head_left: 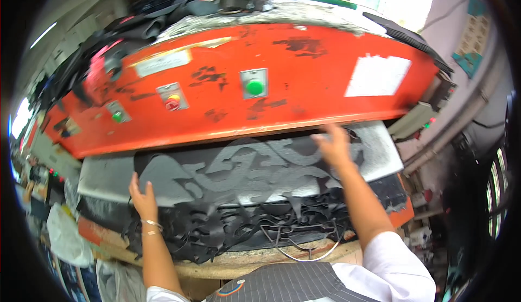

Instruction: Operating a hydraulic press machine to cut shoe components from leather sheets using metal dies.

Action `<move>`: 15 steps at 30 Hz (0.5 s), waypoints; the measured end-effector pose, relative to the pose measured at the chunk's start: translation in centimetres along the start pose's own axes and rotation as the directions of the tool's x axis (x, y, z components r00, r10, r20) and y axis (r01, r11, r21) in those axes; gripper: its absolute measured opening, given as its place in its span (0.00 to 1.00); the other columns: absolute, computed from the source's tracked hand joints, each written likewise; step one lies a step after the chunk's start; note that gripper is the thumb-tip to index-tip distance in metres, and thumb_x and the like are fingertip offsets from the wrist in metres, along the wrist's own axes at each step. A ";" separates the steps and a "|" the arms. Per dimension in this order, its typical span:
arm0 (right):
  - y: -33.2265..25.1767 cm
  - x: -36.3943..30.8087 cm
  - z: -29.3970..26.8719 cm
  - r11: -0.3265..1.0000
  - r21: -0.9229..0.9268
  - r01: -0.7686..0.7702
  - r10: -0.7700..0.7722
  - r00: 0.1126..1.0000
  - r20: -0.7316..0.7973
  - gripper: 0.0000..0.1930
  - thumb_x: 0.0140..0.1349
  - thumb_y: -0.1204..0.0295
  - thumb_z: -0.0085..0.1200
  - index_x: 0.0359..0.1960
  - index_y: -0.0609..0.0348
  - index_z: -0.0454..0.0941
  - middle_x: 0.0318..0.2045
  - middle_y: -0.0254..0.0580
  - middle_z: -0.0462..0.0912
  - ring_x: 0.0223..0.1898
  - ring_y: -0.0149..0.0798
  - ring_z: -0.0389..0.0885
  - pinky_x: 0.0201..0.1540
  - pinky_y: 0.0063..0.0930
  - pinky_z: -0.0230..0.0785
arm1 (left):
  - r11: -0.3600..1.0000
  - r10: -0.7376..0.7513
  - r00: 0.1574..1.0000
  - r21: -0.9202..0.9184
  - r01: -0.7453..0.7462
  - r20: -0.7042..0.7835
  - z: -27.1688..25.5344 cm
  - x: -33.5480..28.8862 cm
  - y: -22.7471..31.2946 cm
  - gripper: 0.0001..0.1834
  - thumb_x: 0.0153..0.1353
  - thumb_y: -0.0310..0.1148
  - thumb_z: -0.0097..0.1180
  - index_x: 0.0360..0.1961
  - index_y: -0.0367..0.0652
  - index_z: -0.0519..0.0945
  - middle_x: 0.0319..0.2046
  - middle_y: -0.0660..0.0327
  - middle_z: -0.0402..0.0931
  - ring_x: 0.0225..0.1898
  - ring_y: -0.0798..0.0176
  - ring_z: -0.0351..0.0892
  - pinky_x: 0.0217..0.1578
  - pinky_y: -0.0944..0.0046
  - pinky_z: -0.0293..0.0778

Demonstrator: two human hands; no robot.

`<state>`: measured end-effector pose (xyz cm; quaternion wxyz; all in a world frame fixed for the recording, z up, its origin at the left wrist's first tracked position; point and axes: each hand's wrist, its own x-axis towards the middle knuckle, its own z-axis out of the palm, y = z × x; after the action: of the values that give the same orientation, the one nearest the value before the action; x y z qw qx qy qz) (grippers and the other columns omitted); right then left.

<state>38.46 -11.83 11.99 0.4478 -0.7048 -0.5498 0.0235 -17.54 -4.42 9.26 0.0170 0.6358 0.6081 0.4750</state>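
Note:
A dark sheet (209, 154) with curved openings cut through it lies on a pale, worn cutting board (108, 175) below the orange press head (320, 79). My left hand (143, 198) is at the sheet's near left edge, its fingers apart and nothing visible in them. Toward the sheet's far right side reaches my right hand (335, 146); it is somewhat blurred, but the fingers look spread and I see nothing in them. Tangled black offcuts (217, 229) hang along the board's front edge. Close to my body, a metal cutting die (304, 242) rests by the offcuts.
The press front carries a large green button (254, 87), a red knob (172, 102) and a smaller green button (118, 117). Dark material (163, 20) is heaped on top of the machine. Pale plastic bags (68, 237) stand at the left.

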 end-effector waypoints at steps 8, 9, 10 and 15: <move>-14.7 6.4 8.0 0.942 0.317 0.109 -0.088 0.993 -0.079 0.19 0.60 0.61 0.60 0.45 0.59 0.69 0.28 0.46 0.80 0.31 0.50 0.80 0.35 0.41 0.71 | 0.998 0.065 0.987 0.011 -0.064 -0.144 4.7 15.3 -1.1 0.37 0.65 0.33 0.51 0.71 0.33 0.52 0.73 0.46 0.44 0.74 0.50 0.46 0.70 0.59 0.44; -14.3 6.6 8.0 0.945 0.327 0.024 -0.021 1.000 -0.013 0.19 0.60 0.60 0.59 0.45 0.59 0.68 0.28 0.47 0.79 0.32 0.53 0.80 0.35 0.45 0.70 | 0.999 0.041 0.999 -0.017 -0.041 -0.004 4.5 15.2 -0.8 0.36 0.65 0.32 0.51 0.71 0.34 0.53 0.73 0.46 0.45 0.73 0.49 0.47 0.70 0.59 0.47; -14.4 6.1 7.9 0.946 0.324 0.020 -0.018 1.000 -0.009 0.19 0.60 0.60 0.59 0.45 0.59 0.68 0.28 0.47 0.79 0.32 0.53 0.80 0.35 0.45 0.70 | 0.999 0.038 0.999 -0.018 -0.038 0.000 3.4 14.9 -1.1 0.36 0.65 0.32 0.51 0.71 0.34 0.53 0.73 0.46 0.45 0.73 0.49 0.47 0.70 0.59 0.47; -13.4 1.9 4.8 0.944 0.325 -0.055 0.048 0.998 0.030 0.21 0.60 0.60 0.60 0.47 0.61 0.69 0.29 0.48 0.81 0.31 0.48 0.81 0.36 0.37 0.72 | 0.964 0.020 0.935 -0.254 0.076 0.354 0.4 4.9 1.0 0.23 0.67 0.35 0.52 0.60 0.36 0.72 0.57 0.50 0.73 0.57 0.58 0.74 0.57 0.62 0.68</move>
<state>26.53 -7.50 18.77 0.5513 -0.6350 -0.5246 0.1330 -17.50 -0.55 12.48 0.2172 0.6941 0.5355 0.4293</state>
